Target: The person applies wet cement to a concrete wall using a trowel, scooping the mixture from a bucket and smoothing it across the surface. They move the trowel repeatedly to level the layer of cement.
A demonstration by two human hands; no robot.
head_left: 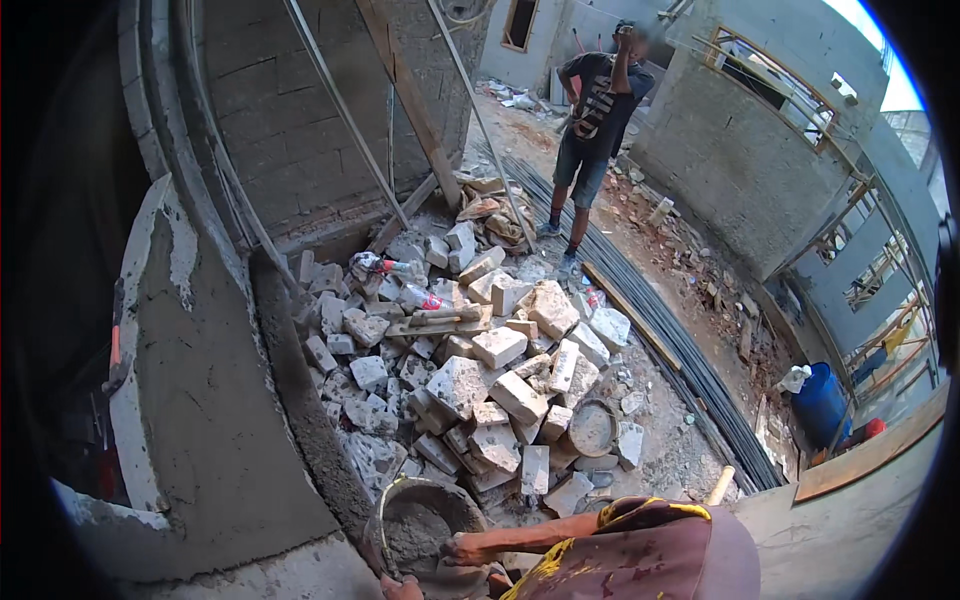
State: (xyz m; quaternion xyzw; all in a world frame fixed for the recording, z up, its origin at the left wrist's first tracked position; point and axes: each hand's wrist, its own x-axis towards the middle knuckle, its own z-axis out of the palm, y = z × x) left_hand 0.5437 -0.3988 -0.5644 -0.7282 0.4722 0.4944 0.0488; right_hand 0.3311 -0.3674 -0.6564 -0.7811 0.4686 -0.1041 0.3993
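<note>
A round bucket (374,535) with grey wet mortar (418,530) in it stands at the lower middle, beside the plastered low wall (225,420). My right hand (462,550) reaches in from the right, its fingers closed at the bucket's right rim. At the near rim is my left hand (402,588), closed on the edge and partly cut off by the picture's lower border. A loose brown sleeve with yellow marks (640,550) covers my upper right arm.
Beyond the bucket lies a heap of broken blocks (500,350), with a wooden board (440,322) on it and a round mortar-crusted pan (593,428) beside it. Long steel bars (640,300) run along the right. Another person (597,130) stands behind, one arm raised. A blue drum (822,405) is far right.
</note>
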